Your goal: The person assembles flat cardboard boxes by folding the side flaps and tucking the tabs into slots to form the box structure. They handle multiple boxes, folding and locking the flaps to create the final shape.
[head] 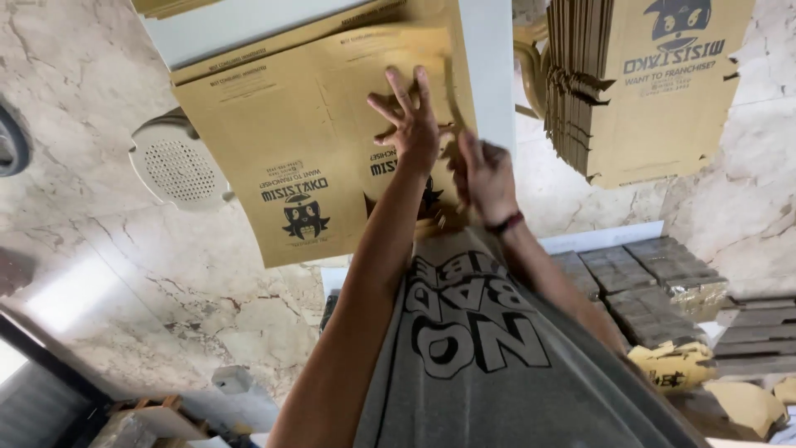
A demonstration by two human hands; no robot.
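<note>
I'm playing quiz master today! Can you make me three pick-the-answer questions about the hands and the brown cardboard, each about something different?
1. Where does the stack of flat cardboard box blanks stand?
A. right of the hands
B. on the person's lap
C. under the round white fan

2. What colour is the band on the right hand's wrist?
A. bright green
B. dark red
C. white

3. How are the left hand's fingers?
A. curled in a fist
B. spread open on the cardboard sheet
C. hidden in a glove

Answers: 1 A, the stack stands upper right; 2 B, the band looks dark red; 3 B, the fingers fan out on the sheet.
</note>
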